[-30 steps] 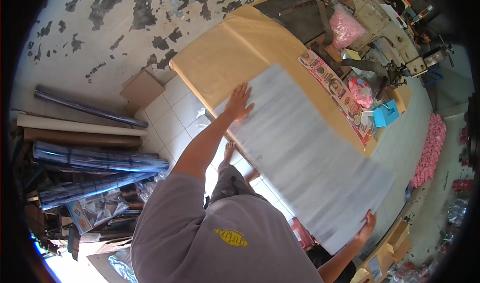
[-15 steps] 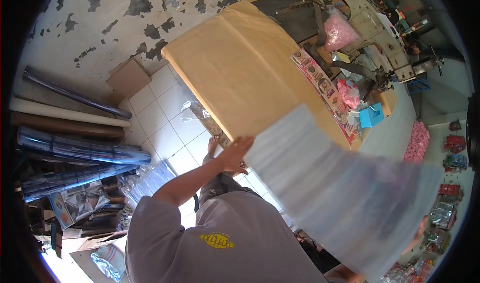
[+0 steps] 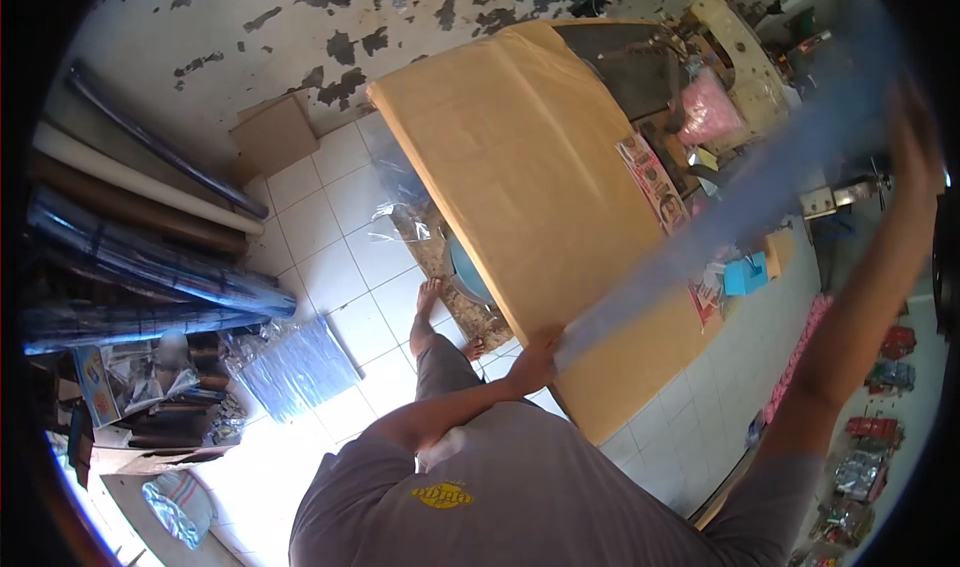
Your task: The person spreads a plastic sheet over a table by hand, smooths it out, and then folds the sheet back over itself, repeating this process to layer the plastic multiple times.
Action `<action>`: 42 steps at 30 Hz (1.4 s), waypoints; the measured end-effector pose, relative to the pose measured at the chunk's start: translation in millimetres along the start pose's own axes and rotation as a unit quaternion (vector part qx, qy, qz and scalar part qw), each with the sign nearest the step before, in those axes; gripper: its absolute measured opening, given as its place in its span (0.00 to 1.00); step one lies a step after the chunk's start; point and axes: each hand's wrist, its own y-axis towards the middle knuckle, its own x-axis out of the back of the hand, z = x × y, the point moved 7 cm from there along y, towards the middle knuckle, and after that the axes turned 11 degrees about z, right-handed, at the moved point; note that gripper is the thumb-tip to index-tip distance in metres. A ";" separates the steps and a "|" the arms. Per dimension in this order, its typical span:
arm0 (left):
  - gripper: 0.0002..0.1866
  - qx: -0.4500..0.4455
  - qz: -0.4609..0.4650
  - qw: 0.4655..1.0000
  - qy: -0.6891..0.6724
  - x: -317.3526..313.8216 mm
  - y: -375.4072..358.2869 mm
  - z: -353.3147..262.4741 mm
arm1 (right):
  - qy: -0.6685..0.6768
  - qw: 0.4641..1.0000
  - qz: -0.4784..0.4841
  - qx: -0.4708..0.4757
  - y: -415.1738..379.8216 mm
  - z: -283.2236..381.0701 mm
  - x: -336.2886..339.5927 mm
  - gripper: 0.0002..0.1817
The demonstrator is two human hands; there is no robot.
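A long translucent bluish plastic sheet (image 3: 690, 242) stretches slantwise over the table, its far end smeared by motion. My left hand (image 3: 537, 360) is closed on its near end, beside the front edge of the brown-covered table (image 3: 500, 157). Raised at the far right, my right hand (image 3: 912, 137) grips the other end; its fingers are blurred. Beneath and behind the sheet are a printed strip (image 3: 652, 182) along the table's right side and a small blue box (image 3: 745, 275).
Several rolls of material (image 3: 150, 257) lean at the left. Clear plastic sheets (image 3: 295, 367) lie on the tiled floor. A bag of pink pieces (image 3: 710, 105) sits near a metal machine (image 3: 745, 57) at the back right. Packaged goods (image 3: 865, 462) line the right wall.
My right hand has swung from the lower right up to the far upper right, carrying the sheet's end along. The sheet now lies across the table instead of hanging beside it.
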 end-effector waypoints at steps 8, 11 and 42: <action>0.27 0.239 -0.171 0.939 -0.180 34.4 6.7 41.7 | 0.153 0.966 0.191 -0.081 190.6 -320.3 -231.3 0.24; 0.32 0.264 -0.165 0.931 -0.192 37.6 11.3 65.5 | 0.263 0.920 -0.037 -0.288 102.6 -355.9 -310.5 0.22; 0.35 0.256 -0.106 0.925 -0.260 34.3 23.0 76.5 | -0.108 0.920 0.354 -0.131 -155.6 -404.3 -248.9 0.18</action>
